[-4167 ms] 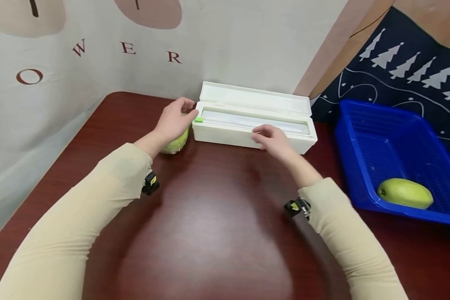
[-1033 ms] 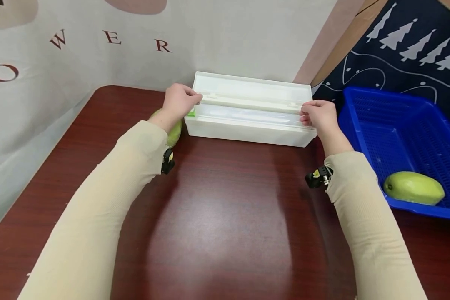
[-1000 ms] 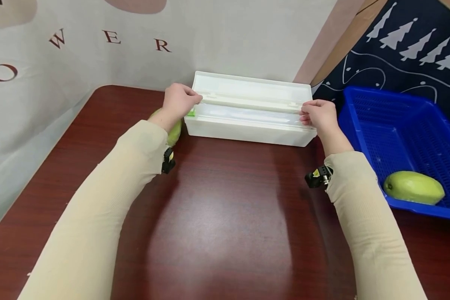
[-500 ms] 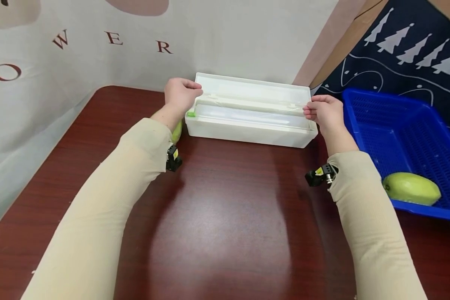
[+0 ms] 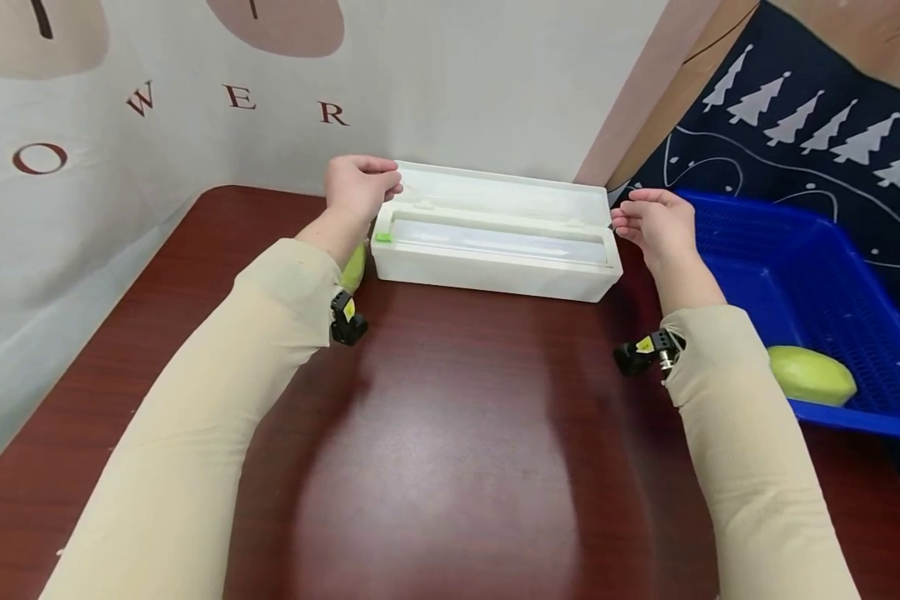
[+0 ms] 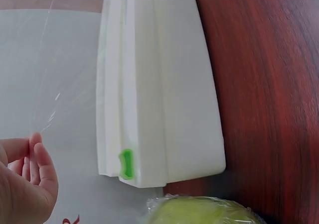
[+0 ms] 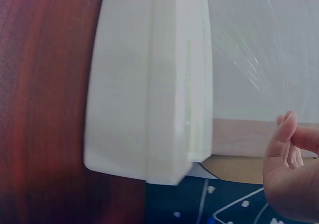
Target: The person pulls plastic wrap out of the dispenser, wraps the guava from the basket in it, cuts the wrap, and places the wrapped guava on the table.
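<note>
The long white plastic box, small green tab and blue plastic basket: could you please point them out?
White box [image 5: 495,275]: head view, front wall.
Green tab [image 6: 126,164]: left wrist view, middle.
Blue basket [image 5: 881,422]: head view, near rim.

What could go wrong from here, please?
The clear film gathers into creases at the left hand and right hand, so it might tear or cling to itself. The wrapped fruit lies near the white box, on the left hand's side; that hand might knock it when lowering.
</note>
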Action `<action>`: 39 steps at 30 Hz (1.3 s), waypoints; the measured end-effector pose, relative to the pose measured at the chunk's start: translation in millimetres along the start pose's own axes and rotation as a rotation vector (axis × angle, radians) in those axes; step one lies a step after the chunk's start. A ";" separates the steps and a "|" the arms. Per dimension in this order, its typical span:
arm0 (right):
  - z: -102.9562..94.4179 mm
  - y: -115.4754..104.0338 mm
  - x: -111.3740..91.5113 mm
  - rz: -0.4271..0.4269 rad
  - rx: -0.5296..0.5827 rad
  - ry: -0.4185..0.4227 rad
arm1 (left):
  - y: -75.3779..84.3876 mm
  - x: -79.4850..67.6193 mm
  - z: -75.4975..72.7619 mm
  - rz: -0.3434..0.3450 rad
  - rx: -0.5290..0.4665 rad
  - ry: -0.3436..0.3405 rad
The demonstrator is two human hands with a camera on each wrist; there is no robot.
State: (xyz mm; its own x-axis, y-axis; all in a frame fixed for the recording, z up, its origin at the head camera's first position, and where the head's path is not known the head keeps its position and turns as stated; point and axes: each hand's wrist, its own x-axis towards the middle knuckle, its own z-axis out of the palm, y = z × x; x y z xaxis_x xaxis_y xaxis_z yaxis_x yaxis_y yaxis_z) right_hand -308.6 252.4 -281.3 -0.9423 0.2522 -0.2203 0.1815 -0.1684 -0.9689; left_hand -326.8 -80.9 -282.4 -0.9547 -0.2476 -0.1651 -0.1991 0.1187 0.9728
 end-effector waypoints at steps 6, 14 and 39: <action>1.1 -16.0 -8.2 -0.037 0.055 -0.028 | 7.8 -7.1 -6.0 0.024 -0.100 0.007; -1.3 -32.0 -18.0 -0.028 0.099 -0.015 | 20.7 -17.1 -9.8 0.055 -0.171 0.009; -6.6 -68.1 -45.0 -0.123 0.229 -0.024 | 59.4 -43.6 -24.4 0.096 -0.480 -0.035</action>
State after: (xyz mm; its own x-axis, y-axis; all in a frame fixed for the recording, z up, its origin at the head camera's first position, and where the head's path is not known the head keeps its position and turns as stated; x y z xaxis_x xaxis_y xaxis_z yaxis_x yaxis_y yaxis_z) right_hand -276.6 258.7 -206.2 -0.9602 0.2618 -0.0972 -0.0007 -0.3503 -0.9366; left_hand -291.7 -86.5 -213.4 -0.9722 -0.2238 -0.0686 0.0067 -0.3194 0.9476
